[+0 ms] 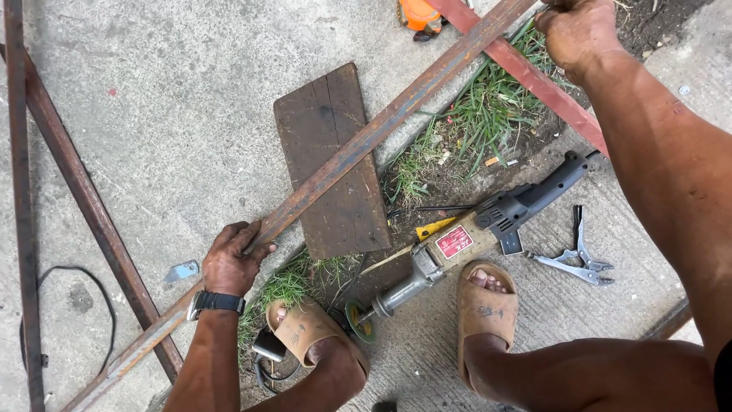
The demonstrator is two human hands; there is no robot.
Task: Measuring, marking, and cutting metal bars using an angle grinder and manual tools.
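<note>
My left hand (232, 258), with a black watch on the wrist, grips a long rusty steel bar (358, 149) that runs diagonally from lower left to upper right over a dark wooden board (329, 107). At the top right, my right hand (577, 32) is closed on the same bar where it crosses a red-painted steel bar (534, 76). An angle grinder (457, 248) with a grey body and black handle lies on the ground between my two sandalled feet (488, 305).
Locking pliers (579, 259) lie on the concrete right of the grinder. Two more rusty bars (84, 206) slant along the left side. A black cable (99, 294) loops at the lower left. Grass (480, 114) grows in a dirt gap. An orange object (419, 14) sits at the top.
</note>
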